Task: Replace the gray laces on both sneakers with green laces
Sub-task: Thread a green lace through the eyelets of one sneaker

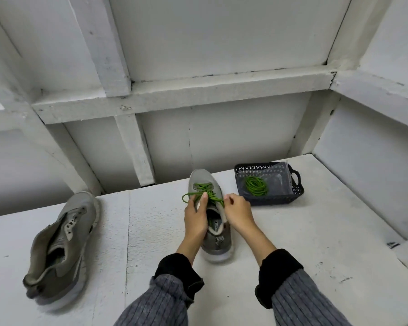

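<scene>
Green cord lace was threaded through the upper eyelets of the grey mesh sneaker with a white sole that stood upright in the middle of the white, rough-textured worktop, toe pointing away from the person. The left hand lay along the sneaker's left side, fingers curled round the collar and tongue, with a loop of the lace bulging out beside its fingertips; its thumb seemed to press the lace against the tongue, though the contact was too small to make out surely. The right hand was at the sneaker's right side with its fingers bent inward, pinching a strand of the same lace near the top eyelets. Both wrists came out of black cuffs under grey ribbed sleeves.

Just right of the sneaker sat a dark plastic lattice basket with handles, and a coiled bundle of green lace lay inside it on a clear liner. Well to the left, a second grey sneaker without laces lay tilted on its side. White painted beams and panels rose behind the worktop.
</scene>
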The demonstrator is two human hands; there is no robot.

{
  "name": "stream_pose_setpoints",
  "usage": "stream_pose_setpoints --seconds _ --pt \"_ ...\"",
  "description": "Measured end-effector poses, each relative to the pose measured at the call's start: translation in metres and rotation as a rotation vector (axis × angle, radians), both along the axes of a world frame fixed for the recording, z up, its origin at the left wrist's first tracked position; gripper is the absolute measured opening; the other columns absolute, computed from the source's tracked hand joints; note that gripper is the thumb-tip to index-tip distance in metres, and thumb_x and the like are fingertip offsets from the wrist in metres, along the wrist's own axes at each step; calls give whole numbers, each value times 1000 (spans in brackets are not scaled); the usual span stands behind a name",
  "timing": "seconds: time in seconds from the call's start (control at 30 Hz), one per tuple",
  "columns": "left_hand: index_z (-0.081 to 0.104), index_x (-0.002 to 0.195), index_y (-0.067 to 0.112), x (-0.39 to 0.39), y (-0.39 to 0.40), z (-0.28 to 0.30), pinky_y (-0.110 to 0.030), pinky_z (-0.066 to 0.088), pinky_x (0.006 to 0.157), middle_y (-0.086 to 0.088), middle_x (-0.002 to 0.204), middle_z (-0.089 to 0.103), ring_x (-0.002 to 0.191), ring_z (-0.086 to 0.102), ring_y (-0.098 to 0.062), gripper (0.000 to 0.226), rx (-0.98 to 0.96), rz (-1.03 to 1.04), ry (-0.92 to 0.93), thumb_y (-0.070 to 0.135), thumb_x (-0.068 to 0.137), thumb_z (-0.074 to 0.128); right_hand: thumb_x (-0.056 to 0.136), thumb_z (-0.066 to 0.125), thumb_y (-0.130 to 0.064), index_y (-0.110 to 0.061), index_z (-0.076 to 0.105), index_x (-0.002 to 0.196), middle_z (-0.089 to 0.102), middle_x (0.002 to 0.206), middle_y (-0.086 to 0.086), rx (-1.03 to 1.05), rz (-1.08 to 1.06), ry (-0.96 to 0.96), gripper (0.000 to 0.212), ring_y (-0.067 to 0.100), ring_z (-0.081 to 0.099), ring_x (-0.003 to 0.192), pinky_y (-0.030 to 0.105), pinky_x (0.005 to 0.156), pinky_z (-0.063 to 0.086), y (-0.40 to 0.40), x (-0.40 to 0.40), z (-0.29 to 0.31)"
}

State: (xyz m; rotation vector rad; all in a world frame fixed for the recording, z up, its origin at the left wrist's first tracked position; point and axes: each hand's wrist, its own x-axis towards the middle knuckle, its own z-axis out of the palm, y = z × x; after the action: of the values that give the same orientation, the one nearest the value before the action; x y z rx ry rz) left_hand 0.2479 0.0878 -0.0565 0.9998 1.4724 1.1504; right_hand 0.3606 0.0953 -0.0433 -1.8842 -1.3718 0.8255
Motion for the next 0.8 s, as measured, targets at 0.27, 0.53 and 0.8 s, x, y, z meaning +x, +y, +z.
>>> stream_pose_setpoints --seconds 0.27,0.53,0.8 --pt "57 123 16 4 2 -2 -19 35 81 4 106 58 101 52 -11 36 7 31 180 40 98 49 91 55 -6 -7 67 102 67 108 15 116 -63 -248 17 31 62 101 31 81 47 51 60 22" --pt "59 115 32 3 4 -13 -40 43 96 3 111 64 107 57 -20 44 -64 79 304 64 91 43 92 53 -10 -6 58 108 60 118 12 -324 220 -652 17 31 54 115 40 98 39 79 95 10" --pt "37 129 35 6 -4 -1 -35 37 94 -5 131 36 105 51 -24 54 -114 124 329 67 87 49 86 64 -19 -9 48 83 61 100 13 -285 134 -452 18 33 58 106 48 98 43 90 98 3"
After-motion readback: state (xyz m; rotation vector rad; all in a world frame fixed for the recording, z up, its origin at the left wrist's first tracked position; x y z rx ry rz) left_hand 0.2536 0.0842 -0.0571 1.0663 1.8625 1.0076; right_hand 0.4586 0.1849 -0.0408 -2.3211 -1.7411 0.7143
